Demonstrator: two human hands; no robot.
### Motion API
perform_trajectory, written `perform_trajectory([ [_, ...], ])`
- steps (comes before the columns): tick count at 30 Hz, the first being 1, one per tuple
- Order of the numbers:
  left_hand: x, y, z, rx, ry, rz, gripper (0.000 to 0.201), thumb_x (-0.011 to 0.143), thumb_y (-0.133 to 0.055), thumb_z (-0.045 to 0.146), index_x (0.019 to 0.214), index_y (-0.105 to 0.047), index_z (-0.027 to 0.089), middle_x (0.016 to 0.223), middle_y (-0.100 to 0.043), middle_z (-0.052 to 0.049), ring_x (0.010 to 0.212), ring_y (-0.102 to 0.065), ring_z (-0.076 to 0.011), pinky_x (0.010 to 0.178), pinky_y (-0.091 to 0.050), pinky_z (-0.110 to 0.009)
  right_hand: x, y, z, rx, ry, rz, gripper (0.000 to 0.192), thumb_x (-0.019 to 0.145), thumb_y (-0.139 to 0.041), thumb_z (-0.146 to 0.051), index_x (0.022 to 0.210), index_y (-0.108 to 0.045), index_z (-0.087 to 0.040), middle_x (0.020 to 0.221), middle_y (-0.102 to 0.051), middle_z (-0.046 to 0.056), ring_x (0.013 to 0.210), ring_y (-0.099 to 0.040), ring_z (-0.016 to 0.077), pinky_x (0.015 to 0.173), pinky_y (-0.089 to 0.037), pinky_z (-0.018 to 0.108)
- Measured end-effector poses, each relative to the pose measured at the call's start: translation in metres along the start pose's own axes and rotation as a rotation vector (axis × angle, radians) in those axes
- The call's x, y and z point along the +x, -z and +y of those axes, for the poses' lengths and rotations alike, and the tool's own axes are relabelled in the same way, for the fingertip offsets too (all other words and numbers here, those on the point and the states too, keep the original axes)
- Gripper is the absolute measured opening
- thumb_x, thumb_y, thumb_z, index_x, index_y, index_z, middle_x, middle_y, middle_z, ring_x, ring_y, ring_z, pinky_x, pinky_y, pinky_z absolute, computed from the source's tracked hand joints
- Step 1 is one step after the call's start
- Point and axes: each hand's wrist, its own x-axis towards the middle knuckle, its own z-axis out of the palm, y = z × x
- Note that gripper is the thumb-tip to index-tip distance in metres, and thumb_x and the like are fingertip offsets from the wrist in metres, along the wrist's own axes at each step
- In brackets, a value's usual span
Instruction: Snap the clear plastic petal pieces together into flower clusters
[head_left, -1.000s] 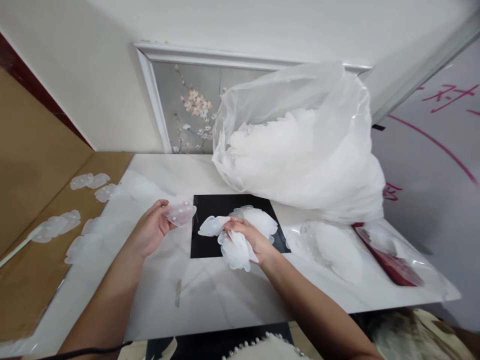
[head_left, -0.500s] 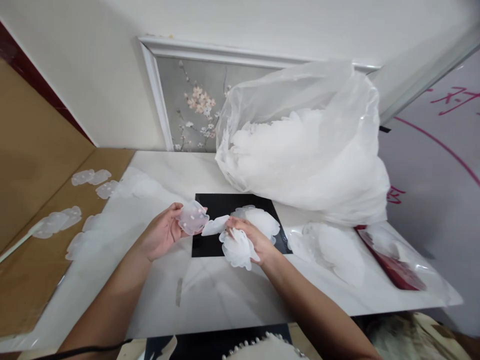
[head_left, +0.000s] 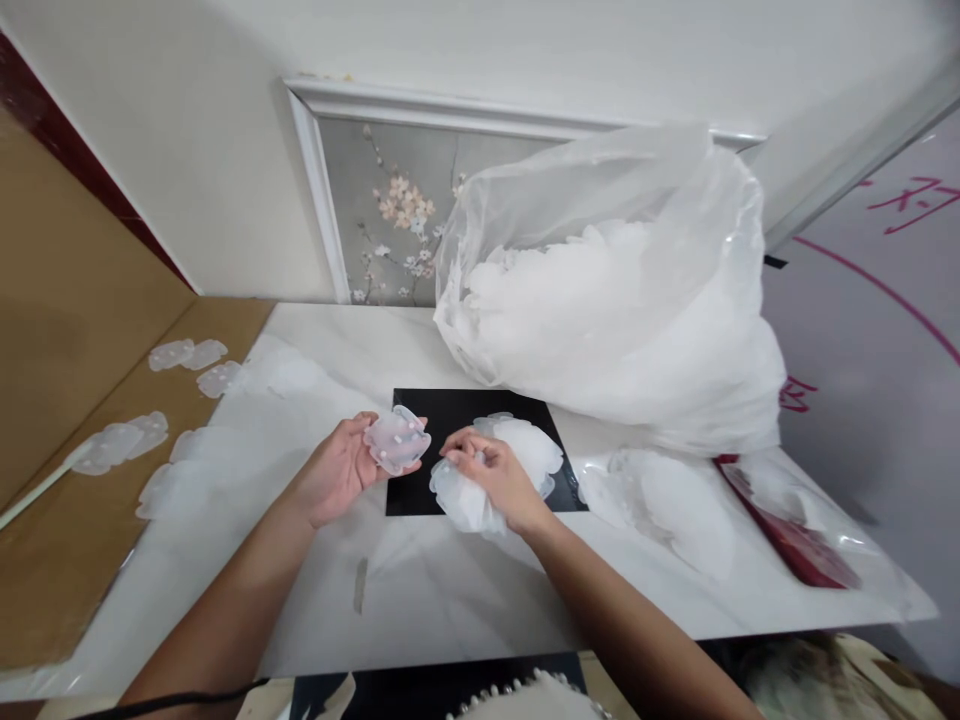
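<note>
My left hand (head_left: 337,468) holds a translucent, scalloped flower-shaped piece (head_left: 397,442) with small white dots, its fingers behind the piece and its thumb at the edge. Whether it is one layer or several, I cannot tell. To its right, my right hand (head_left: 499,475) is closed on a bunch of similar thin white flower-shaped pieces (head_left: 466,495), fingertips pinched above them. Both hands are over or beside a black mat (head_left: 412,490). Behind the right hand, a pile of white scalloped pieces (head_left: 529,450) lies on that mat, partly covered by the hand.
A large clear plastic bag (head_left: 712,350) full of white pieces stands at the back. More pieces (head_left: 667,500) lie right, near a dark red flat object (head_left: 810,555). Translucent pieces (head_left: 180,480) spread left onto cardboard (head_left: 67,570), beside a pale stick (head_left: 45,487).
The white piece that stretched between my hands no longer shows there. My right hand has turned more palm-down over its bunch. My left hand has shifted slightly right, its piece now tilted differently.
</note>
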Motion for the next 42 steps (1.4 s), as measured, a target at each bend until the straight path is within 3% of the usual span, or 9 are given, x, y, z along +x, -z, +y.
perform_trajectory([
  [5, 0.001, 0.0, -0.005, -0.02, 0.002, -0.007, 0.015, 0.091, -0.053, 0.027, 0.082, -0.06, 0.017, 0.09, -0.075, -0.007, 0.086, -0.072, -0.0213, 0.079, -0.057, -0.035, -0.006, -0.001, 0.007, -0.582, 0.304, 0.048, 0.012, 0.083, -0.063, -0.029, 0.093, -0.062, -0.022, 0.07, -0.063, -0.002, 0.061, -0.057, 0.0139, 0.062, -0.044, 0.026],
  [9, 0.0, 0.001, -0.01, 0.016, 0.005, -0.032, 0.013, 0.09, -0.055, 0.028, 0.082, -0.059, 0.018, 0.081, -0.071, -0.002, 0.072, -0.067, -0.0153, 0.072, -0.054, -0.027, -0.006, -0.005, 0.013, -0.835, 0.466, -0.024, 0.038, 0.089, -0.055, -0.023, 0.126, -0.062, -0.025, 0.074, -0.067, 0.002, 0.068, -0.061, 0.0164, 0.064, -0.046, 0.026],
  [11, 0.0, 0.002, -0.013, 0.113, 0.031, -0.059, 0.017, 0.089, -0.057, 0.036, 0.084, -0.056, 0.02, 0.088, -0.072, -0.004, 0.078, -0.068, -0.0171, 0.077, -0.053, -0.031, -0.006, -0.007, 0.013, -0.728, 0.424, -0.019, 0.031, 0.092, -0.052, -0.026, 0.117, -0.07, -0.025, 0.075, -0.067, 0.004, 0.069, -0.061, 0.0167, 0.064, -0.045, 0.027],
  [14, 0.007, 0.012, -0.013, 0.472, -0.09, 0.024, 0.025, 0.089, -0.055, 0.046, 0.083, -0.053, 0.022, 0.095, -0.07, -0.005, 0.093, -0.067, -0.0218, 0.091, -0.049, -0.039, -0.003, -0.009, 0.01, -0.257, 0.103, 0.0, 0.029, 0.089, -0.056, -0.041, 0.093, -0.076, -0.019, 0.069, -0.065, 0.003, 0.06, -0.057, 0.0147, 0.057, -0.042, 0.027],
  [19, 0.03, 0.06, 0.015, 1.398, -0.652, 0.66, 0.016, 0.083, -0.057, 0.025, 0.097, -0.059, 0.019, 0.128, -0.059, -0.017, 0.131, -0.046, -0.0332, 0.113, -0.029, -0.05, 0.002, -0.008, 0.001, 0.446, -0.434, -0.039, 0.037, 0.064, -0.078, -0.048, 0.063, -0.061, -0.015, 0.051, -0.052, -0.004, 0.043, -0.042, 0.0079, 0.045, -0.033, 0.023],
  [22, 0.039, 0.089, 0.035, 1.697, -0.618, 0.87, 0.038, 0.083, -0.055, 0.021, 0.12, -0.058, 0.012, 0.151, -0.039, -0.022, 0.145, -0.023, -0.0396, 0.116, -0.021, -0.055, 0.004, -0.007, -0.001, 0.532, -0.503, -0.081, 0.038, 0.061, -0.08, -0.043, 0.055, -0.055, -0.016, 0.046, -0.051, -0.005, 0.04, -0.041, 0.0072, 0.042, -0.031, 0.022],
  [28, 0.035, 0.099, 0.046, 1.935, -0.342, 0.933, 0.046, 0.09, -0.045, 0.031, 0.132, -0.057, 0.015, 0.14, -0.053, -0.02, 0.123, -0.045, -0.0447, 0.097, -0.039, -0.059, 0.003, -0.004, 0.001, 0.526, -0.498, -0.155, 0.039, 0.067, -0.074, -0.044, 0.05, -0.053, -0.017, 0.041, -0.048, -0.004, 0.037, -0.04, 0.0077, 0.04, -0.029, 0.023],
  [36, 0.033, 0.083, 0.047, 1.987, -0.313, 0.985, 0.056, 0.089, -0.048, 0.027, 0.142, -0.047, 0.01, 0.121, -0.057, -0.023, 0.116, -0.048, -0.0403, 0.096, -0.039, -0.05, 0.003, -0.001, -0.001, 0.522, -0.501, -0.172, 0.04, 0.066, -0.074, -0.048, 0.051, -0.052, -0.018, 0.041, -0.048, -0.004, 0.038, -0.04, 0.0083, 0.04, -0.029, 0.023],
  [42, 0.032, 0.086, 0.043, 1.944, -0.331, 1.089, 0.039, 0.089, -0.049, 0.035, 0.119, -0.065, 0.016, 0.128, -0.049, -0.024, 0.119, -0.043, -0.0442, 0.093, -0.038, -0.056, 0.002, 0.0, -0.004, 0.483, -0.508, -0.184, 0.042, 0.067, -0.073, -0.05, 0.048, -0.052, -0.018, 0.04, -0.046, -0.003, 0.036, -0.039, 0.0091, 0.039, -0.027, 0.024],
])
